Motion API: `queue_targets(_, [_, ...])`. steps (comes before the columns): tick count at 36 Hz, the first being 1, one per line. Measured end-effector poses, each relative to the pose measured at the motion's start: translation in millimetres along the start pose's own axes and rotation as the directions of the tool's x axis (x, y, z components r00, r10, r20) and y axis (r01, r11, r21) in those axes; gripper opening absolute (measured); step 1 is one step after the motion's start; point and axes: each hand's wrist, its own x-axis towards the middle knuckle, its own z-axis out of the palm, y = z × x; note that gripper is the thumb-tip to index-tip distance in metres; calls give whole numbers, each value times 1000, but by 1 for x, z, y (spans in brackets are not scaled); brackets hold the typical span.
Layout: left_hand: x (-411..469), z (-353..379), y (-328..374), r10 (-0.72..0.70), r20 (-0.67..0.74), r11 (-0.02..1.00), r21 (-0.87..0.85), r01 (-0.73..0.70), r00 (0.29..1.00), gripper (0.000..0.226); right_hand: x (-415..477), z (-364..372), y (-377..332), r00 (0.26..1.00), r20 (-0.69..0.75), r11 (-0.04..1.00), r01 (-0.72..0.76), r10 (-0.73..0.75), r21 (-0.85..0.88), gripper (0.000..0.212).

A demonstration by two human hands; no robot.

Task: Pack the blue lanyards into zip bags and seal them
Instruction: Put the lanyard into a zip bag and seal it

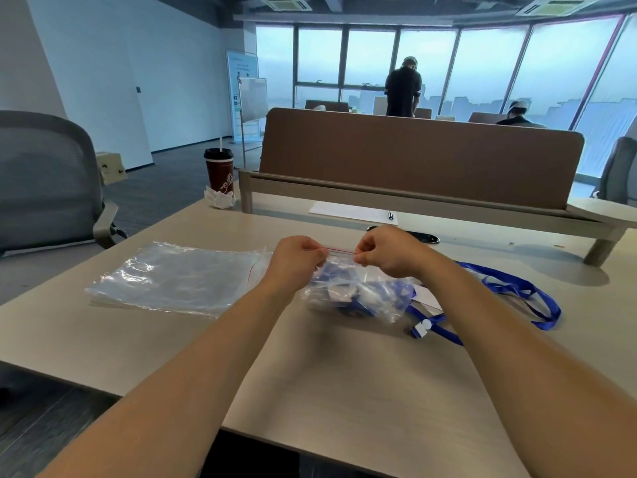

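Observation:
A clear zip bag (358,294) with a red zip strip lies on the desk (344,381), and a folded blue lanyard shows through its plastic. My left hand (296,258) pinches the left end of the zip strip. My right hand (389,253) pinches the strip's right end, so the red line runs taut between them. Loose blue lanyards (517,291) with a white clip lie on the desk just right of the bag, partly under my right forearm. A stack of empty zip bags (172,277) lies flat to the left.
A dark paper cup with a straw (219,170) stands at the desk's far left corner. A white sheet with a pen (351,212) lies before the brown divider (413,157). A grey chair (48,181) is at left. Two people are by the far windows.

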Motion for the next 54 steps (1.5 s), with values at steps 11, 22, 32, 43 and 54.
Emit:
queue_targets(11, [-1,-5,11,151,58,927,339,-162,987,25,-13,-3,18,998,-21,998,-57,56,-26,13])
queue_targets(22, [-3,23,32,261,242,602,716,-353,935,28,-12,6,12,999,-26,999,-32,31,-34,14])
queue_targets(32, [2,21,23,278,217,723,594,-353,936,13,-21,-3,26,999,-46,998,-25,28,58,16])
queue_targets(43, [8,11,17,263,210,773,539,-336,942,9,-41,-14,48,990,-89,982,-92,108,167,13])
queue_targets(54, [7,13,24,272,213,732,588,-345,939,21,-47,-5,53,926,-239,851,-138,292,507,15])
